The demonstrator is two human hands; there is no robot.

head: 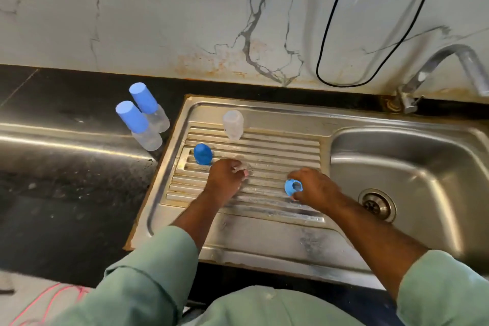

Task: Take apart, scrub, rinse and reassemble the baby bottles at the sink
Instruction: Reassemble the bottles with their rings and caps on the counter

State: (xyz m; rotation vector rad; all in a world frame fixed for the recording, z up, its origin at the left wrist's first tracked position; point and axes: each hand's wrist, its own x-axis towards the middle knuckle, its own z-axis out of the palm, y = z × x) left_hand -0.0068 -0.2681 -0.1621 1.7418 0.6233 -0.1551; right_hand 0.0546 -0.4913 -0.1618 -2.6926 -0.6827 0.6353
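Note:
Two capped baby bottles with blue caps stand on the dark counter left of the sink. A clear open bottle body stands at the back of the ribbed drainboard. A loose blue cap sits upright at the drainboard's left. My left hand is over the drainboard with its fingers curled round a small clear teat, mostly hidden. My right hand grips a blue collar ring just above the drainboard, near the basin's left edge.
The steel basin with its drain lies on the right. A tap arches over it from the back wall. A black cable hangs on the marble wall. Dark counter stretches to the left.

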